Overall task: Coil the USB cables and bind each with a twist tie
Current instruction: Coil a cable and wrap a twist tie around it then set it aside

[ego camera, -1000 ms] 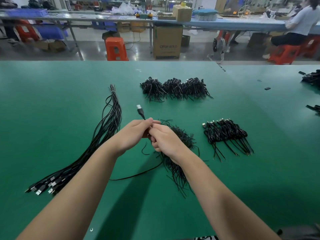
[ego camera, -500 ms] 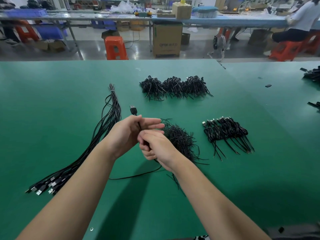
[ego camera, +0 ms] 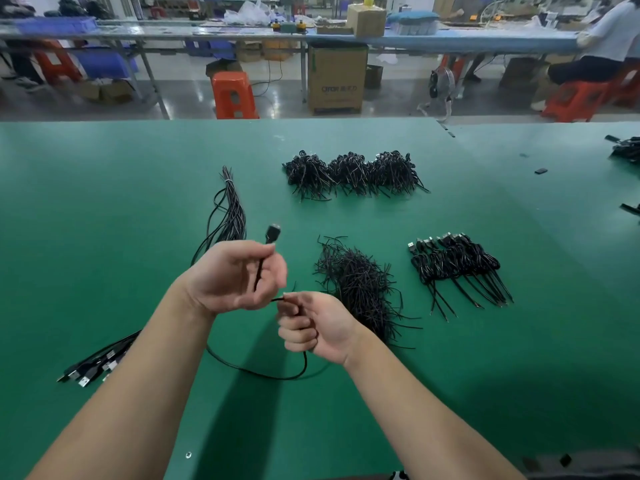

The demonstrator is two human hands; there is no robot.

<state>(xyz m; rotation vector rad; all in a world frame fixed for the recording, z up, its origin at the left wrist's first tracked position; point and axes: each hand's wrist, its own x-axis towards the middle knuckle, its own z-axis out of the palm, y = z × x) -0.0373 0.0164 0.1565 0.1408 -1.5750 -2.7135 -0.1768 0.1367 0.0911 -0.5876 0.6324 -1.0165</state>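
My left hand (ego camera: 232,275) pinches a black USB cable (ego camera: 258,372) just below its plug (ego camera: 272,233), which points up and away. My right hand (ego camera: 311,327) grips the same cable lower down, and the slack droops in a loop onto the green table (ego camera: 104,220) under my wrists. A long bundle of straight, uncoiled cables (ego camera: 228,209) runs from the centre left down to plugs at the lower left. A loose heap of black twist ties (ego camera: 360,285) lies just right of my hands. Coiled, tied cables (ego camera: 453,265) lie in a row further right.
Three bunches of black ties or cables (ego camera: 353,173) sit at the far centre of the table. More black cables (ego camera: 627,150) lie at the right edge. Beyond the table are orange stools (ego camera: 233,95), a cardboard box (ego camera: 337,77) and a seated person (ego camera: 602,43).
My hands have drawn apart: the left lifted the plug end up, the right slid down and toward me along the cable. The slack loop on the table has grown.
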